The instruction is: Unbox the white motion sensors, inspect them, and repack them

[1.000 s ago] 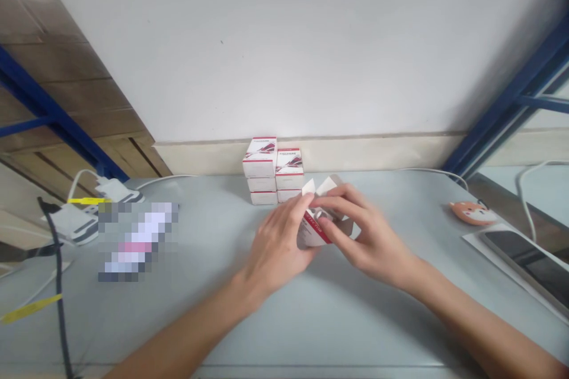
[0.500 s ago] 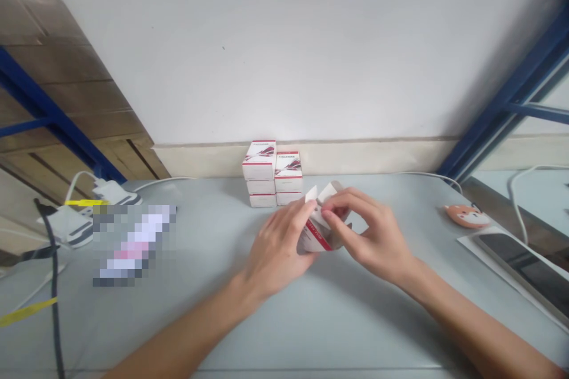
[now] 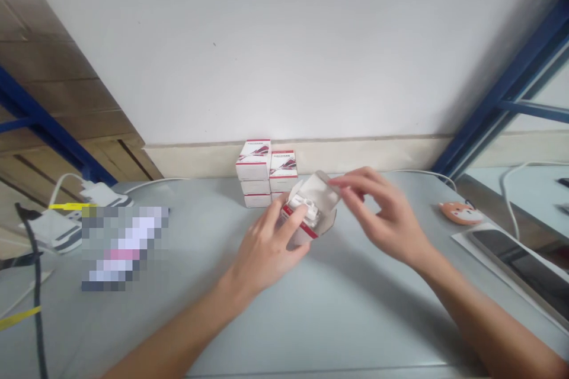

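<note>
A small white and red cardboard box is tilted above the table with its top open. My left hand grips it from the left, and one finger lies on a white object inside, whose kind I cannot make out. My right hand pinches the edge of the box's raised lid flap. Just behind stand two stacks of closed boxes with the same print, a taller left stack and a lower right stack, partly hidden by the held box.
Charging cables and white power strips lie on the left, beside a pixelated item. On the right are an orange animal-faced object and a dark phone on white paper. A wall rises behind the table.
The lid flap has swung up, showing the white object inside. My right hand has moved from over the box's opening to the flap's edge, and the box has shifted slightly left.
</note>
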`<state>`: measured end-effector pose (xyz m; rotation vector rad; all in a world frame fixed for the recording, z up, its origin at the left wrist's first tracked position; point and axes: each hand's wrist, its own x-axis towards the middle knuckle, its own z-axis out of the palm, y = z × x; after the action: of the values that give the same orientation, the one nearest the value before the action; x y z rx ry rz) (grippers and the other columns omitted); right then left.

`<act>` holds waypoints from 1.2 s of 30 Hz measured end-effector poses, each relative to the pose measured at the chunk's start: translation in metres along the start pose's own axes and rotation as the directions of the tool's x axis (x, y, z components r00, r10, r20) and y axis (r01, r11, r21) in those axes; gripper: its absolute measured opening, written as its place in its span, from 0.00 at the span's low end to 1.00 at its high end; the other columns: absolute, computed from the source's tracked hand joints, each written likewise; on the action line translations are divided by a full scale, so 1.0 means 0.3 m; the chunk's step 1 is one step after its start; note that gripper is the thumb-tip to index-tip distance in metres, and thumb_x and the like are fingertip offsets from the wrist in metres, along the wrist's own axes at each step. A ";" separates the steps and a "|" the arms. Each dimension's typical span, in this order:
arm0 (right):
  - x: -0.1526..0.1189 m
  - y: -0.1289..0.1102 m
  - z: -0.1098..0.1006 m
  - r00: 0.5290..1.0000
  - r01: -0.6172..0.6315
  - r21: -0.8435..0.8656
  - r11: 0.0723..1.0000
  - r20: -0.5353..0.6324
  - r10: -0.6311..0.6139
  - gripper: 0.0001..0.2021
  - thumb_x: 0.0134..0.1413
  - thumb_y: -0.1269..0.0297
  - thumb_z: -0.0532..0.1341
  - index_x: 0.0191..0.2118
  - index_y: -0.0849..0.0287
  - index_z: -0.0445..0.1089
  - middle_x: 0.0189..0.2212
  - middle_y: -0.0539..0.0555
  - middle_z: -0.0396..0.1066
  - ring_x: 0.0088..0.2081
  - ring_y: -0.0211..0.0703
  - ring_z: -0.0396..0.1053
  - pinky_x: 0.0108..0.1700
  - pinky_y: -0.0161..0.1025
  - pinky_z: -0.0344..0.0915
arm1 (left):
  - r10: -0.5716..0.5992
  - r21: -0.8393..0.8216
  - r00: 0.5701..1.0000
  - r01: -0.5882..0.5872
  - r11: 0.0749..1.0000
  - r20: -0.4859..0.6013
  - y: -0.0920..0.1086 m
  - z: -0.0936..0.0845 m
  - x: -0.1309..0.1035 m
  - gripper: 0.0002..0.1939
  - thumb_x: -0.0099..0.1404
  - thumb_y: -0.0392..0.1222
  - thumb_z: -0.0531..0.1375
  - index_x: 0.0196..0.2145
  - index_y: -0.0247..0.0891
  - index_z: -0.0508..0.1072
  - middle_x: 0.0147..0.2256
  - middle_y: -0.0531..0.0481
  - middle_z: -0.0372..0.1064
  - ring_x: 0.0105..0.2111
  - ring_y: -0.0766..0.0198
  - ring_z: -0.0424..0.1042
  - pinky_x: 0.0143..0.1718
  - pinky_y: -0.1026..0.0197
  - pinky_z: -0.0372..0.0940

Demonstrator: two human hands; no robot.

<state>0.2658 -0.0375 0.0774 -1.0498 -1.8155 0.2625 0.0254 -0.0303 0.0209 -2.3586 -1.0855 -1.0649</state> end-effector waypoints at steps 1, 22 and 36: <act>0.008 0.032 -0.006 0.996 -0.038 -0.060 0.997 -0.088 0.032 0.12 0.72 0.60 0.59 0.50 0.50 0.79 0.43 0.55 0.74 0.37 0.43 0.73 0.38 0.41 0.72 | -0.033 0.004 0.999 0.033 0.999 0.005 -0.003 0.004 0.001 0.31 0.61 0.37 0.67 0.60 0.49 0.65 0.58 0.41 0.70 0.43 0.53 0.81 0.35 0.58 0.75; 0.008 0.421 -0.035 0.877 -0.341 -0.582 0.738 0.085 0.473 0.18 0.69 0.56 0.56 0.52 0.56 0.80 0.49 0.61 0.75 0.42 0.50 0.77 0.46 0.43 0.69 | -0.065 0.193 0.996 0.077 0.978 -0.068 -0.081 0.015 0.016 0.27 0.62 0.40 0.68 0.58 0.49 0.72 0.58 0.43 0.72 0.42 0.54 0.80 0.42 0.57 0.73; 0.005 0.425 -0.082 0.792 -0.202 -0.535 0.821 0.404 0.458 0.16 0.66 0.58 0.58 0.51 0.53 0.80 0.41 0.57 0.78 0.39 0.49 0.76 0.46 0.48 0.72 | -0.111 0.152 0.993 0.105 0.983 0.027 -0.073 0.016 0.013 0.32 0.62 0.39 0.67 0.62 0.55 0.69 0.56 0.44 0.68 0.40 0.55 0.77 0.33 0.58 0.71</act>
<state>0.3550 0.0340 0.0156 -1.8029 -2.2253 0.3623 0.0129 -0.0113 0.0206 -2.2301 -1.2731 -0.9444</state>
